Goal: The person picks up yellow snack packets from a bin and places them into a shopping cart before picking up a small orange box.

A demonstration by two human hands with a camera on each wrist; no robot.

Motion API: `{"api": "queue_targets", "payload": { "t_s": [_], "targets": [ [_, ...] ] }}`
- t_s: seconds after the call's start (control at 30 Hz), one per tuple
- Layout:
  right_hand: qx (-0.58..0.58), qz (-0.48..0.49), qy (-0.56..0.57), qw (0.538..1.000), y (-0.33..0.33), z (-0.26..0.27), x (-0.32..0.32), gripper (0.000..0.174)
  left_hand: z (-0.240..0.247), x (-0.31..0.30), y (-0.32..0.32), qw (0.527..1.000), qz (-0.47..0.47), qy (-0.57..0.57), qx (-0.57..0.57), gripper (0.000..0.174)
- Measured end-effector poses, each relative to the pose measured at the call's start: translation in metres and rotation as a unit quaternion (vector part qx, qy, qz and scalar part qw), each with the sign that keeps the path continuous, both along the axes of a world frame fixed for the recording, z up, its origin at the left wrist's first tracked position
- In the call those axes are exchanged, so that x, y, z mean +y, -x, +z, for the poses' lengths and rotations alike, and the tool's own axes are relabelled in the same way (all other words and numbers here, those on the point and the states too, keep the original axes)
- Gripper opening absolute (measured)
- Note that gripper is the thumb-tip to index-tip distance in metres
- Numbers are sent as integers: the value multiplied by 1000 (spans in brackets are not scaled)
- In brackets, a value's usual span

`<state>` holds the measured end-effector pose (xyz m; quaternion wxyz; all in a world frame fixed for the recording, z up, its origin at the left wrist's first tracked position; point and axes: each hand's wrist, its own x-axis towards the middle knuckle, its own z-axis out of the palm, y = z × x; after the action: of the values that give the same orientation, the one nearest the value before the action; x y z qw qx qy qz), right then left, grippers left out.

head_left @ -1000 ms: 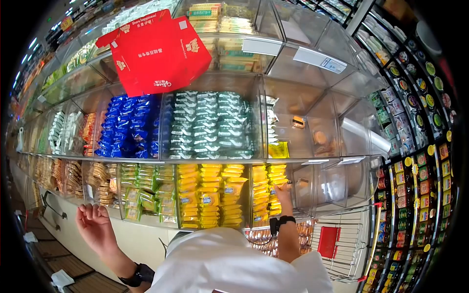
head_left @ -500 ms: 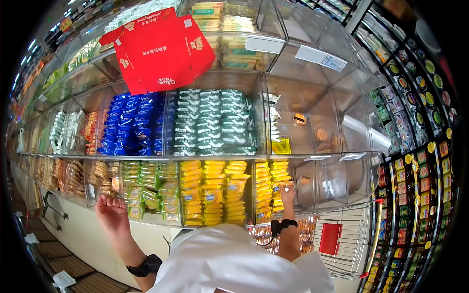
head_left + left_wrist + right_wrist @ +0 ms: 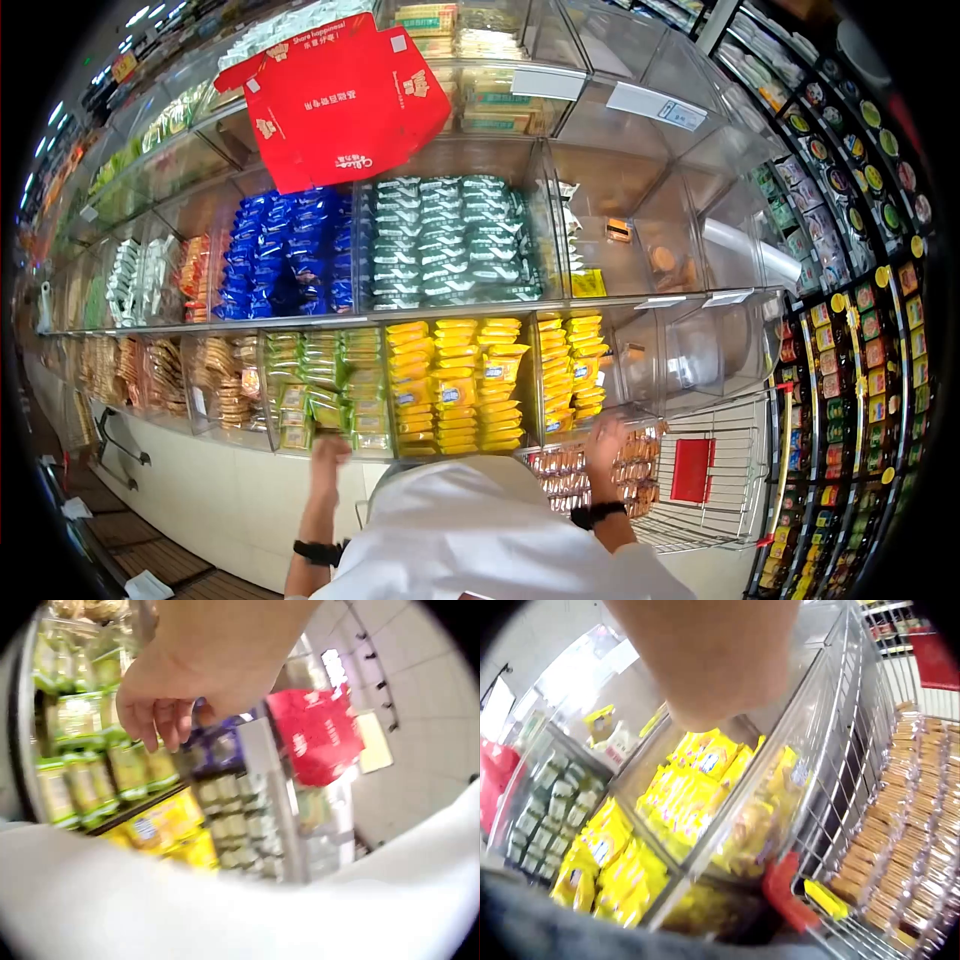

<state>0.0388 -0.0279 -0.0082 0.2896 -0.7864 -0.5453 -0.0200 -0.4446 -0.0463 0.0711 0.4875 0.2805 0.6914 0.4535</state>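
My left hand (image 3: 328, 470) hangs in front of the bin of green packets (image 3: 325, 372), fingers loosely curled around nothing. In the left wrist view the same hand (image 3: 184, 694) is above green packs (image 3: 79, 716). Blurred in the head view, my right hand (image 3: 604, 450) is just below the narrow bin of yellow packets (image 3: 571, 370) and holds nothing that I can see. The right wrist view shows the wrist and lower part of that hand (image 3: 712, 675) over yellow packets (image 3: 682, 799); its fingertips are out of sight there.
A wire cart (image 3: 720, 440) with a red panel (image 3: 692, 470) stands at the right, beside brown packets (image 3: 635, 465). Above are blue packs (image 3: 290, 250), green-and-white packs (image 3: 450, 240) and a red card sign (image 3: 345, 105). Dark shelves (image 3: 850, 330) line the far right.
My right hand has withdrawn from the yellow packets toward my body. My left hand has moved rightward and lower, and the head view has shifted slightly.
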Motion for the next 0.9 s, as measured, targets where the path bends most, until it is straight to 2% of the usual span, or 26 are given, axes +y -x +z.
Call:
{"api": "queue_targets", "payload": {
  "t_s": [0.03,0.07,0.1,0.13,0.17,0.23,0.33,0.9],
  "targets": [
    [8,44,20,999,6,-7,-24,10,-14,-22,-4,992,-34,111,56,24],
    [16,87,41,995,15,-12,-45,8,-68,-58,16,978,-107,157,86,33],
    [153,79,115,978,39,18,-60,9,-105,-96,23,956,-166,197,141,30],
    [200,48,188,961,49,10,-93,12,-138,-135,29,870,-270,17,413,28],
    [233,30,237,943,54,4,-114,14,-156,-160,35,836,-289,4,467,27],
    [256,10,305,917,64,-4,-148,16,-166,-177,34,885,-248,171,356,27],
    [279,-20,366,888,68,-19,-168,20,-172,-173,36,903,-182,291,257,26],
    [356,-85,422,829,65,-54,-169,43,-179,-152,45,910,-154,294,249,21]
  ]
}}
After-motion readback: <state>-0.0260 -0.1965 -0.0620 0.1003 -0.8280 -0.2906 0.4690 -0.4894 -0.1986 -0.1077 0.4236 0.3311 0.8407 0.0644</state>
